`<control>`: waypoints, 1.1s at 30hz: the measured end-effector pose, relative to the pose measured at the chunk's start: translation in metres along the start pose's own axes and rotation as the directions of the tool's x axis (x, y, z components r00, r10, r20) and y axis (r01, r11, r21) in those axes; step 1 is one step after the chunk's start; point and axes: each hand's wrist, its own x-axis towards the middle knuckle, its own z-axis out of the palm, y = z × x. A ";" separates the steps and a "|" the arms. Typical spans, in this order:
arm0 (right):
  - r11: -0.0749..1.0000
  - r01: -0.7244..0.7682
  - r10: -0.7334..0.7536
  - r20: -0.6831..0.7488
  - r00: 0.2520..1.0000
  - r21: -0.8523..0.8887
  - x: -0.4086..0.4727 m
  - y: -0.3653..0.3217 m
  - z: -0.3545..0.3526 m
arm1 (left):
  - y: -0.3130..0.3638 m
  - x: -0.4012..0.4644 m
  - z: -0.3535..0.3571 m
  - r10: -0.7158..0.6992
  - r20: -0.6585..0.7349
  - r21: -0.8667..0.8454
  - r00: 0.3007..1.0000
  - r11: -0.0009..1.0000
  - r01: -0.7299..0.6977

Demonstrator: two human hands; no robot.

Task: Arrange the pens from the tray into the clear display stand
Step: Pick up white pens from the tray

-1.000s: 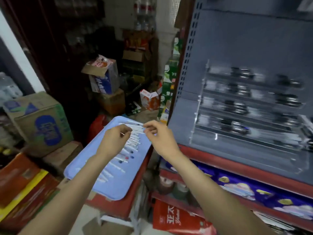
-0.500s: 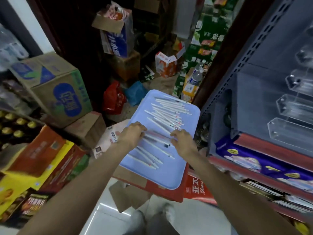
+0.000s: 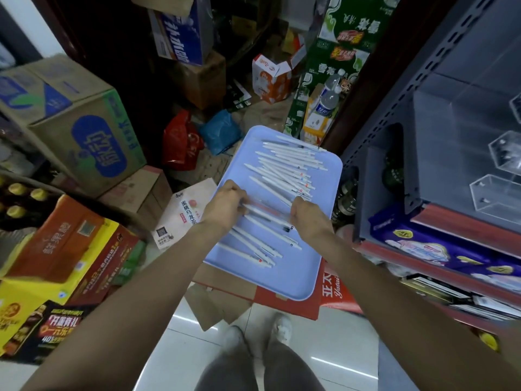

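A light blue tray (image 3: 296, 280) lies on red boxes in front of me, with several white pens (image 3: 284, 165) scattered over it. My left hand (image 3: 225, 204) and my right hand (image 3: 308, 214) are both down on the middle of the tray, fingers curled around the two ends of a small bunch of pens (image 3: 266, 211) that runs between them. The clear display stand (image 3: 499, 193) shows only at the right edge, on the grey shelf; its visible compartments look empty.
Cardboard cartons (image 3: 76, 114) and drink boxes (image 3: 56, 258) are stacked at the left. Red and blue bags (image 3: 183, 139) lie on the floor beyond the tray. The grey shelf unit (image 3: 408, 142) stands close on the right, with packaged goods (image 3: 439, 249) below. My shoes (image 3: 279, 331) are under the tray's near edge.
The view has tilted down from the shelf and stand to the tray. Both hands moved from the far pens to the tray's middle and closed on a bunch there.
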 end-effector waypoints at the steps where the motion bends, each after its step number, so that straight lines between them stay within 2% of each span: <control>1: 1.000 0.005 -0.005 0.016 1.000 -0.002 0.001 0.000 0.002 | 0.002 0.001 -0.002 -0.044 -0.012 0.016 0.999 0.999 0.044; 3: 0.999 0.023 -0.021 0.060 0.998 -0.037 0.000 0.000 0.004 | -0.004 -0.001 0.000 -0.057 -0.091 -0.015 0.994 0.998 0.055; 4: 0.998 0.038 -0.034 0.075 0.997 -0.051 0.000 0.001 0.005 | -0.005 -0.002 0.002 -0.086 -0.085 -0.046 0.993 0.996 0.082; 6: 0.997 0.050 -0.045 0.083 0.996 -0.065 -0.002 0.002 0.005 | -0.001 -0.005 0.000 -0.039 -0.089 -0.014 0.995 0.999 0.037; 8: 0.999 0.042 -0.040 0.071 0.997 -0.019 -0.006 0.004 0.001 | 0.004 -0.007 0.000 -0.063 -0.109 -0.116 0.992 0.992 0.050; 11: 0.966 0.044 -0.052 0.023 0.998 0.255 -0.016 0.009 -0.015 | 0.020 -0.007 -0.005 -0.154 -0.178 -0.299 0.972 0.949 0.096; 14: 0.817 0.073 -0.082 -0.010 0.997 0.572 -0.035 0.011 -0.038 | 0.051 -0.007 -0.016 -0.237 -0.096 -0.578 0.967 0.804 0.139; 17: 0.751 0.136 -0.108 -0.083 0.991 0.646 -0.052 0.018 -0.061 | 0.096 -0.008 -0.026 -0.151 -0.012 -0.732 0.988 0.674 0.094; 19: 0.734 0.173 -0.113 -0.133 0.985 0.657 -0.064 0.026 -0.076 | 0.127 -0.007 -0.031 -0.075 -0.030 -0.773 0.997 0.634 0.024; 23: 0.707 0.259 -0.080 -0.289 0.954 0.658 -0.090 0.058 -0.112 | 0.191 -0.009 -0.037 0.030 -0.129 -0.730 0.991 0.673 -0.115; 26: 0.689 0.350 -0.045 -0.445 0.895 0.635 -0.117 0.091 -0.145 | 0.236 -0.012 -0.036 0.138 -0.176 -0.632 0.975 0.743 -0.219; 29: 0.620 0.432 0.021 -0.564 0.825 0.655 -0.149 0.133 -0.178 | 0.279 -0.019 -0.023 0.315 -0.125 -0.381 0.941 0.860 -0.339; 31: 0.558 0.468 0.017 -0.573 0.819 0.686 -0.165 0.163 -0.196 | 0.312 -0.024 -0.013 0.411 -0.075 -0.252 0.909 0.874 -0.416; 33: 0.530 0.492 0.009 -0.584 0.812 0.691 -0.176 0.194 -0.208 | 0.347 -0.029 -0.003 0.472 -0.038 -0.205 0.881 0.859 -0.469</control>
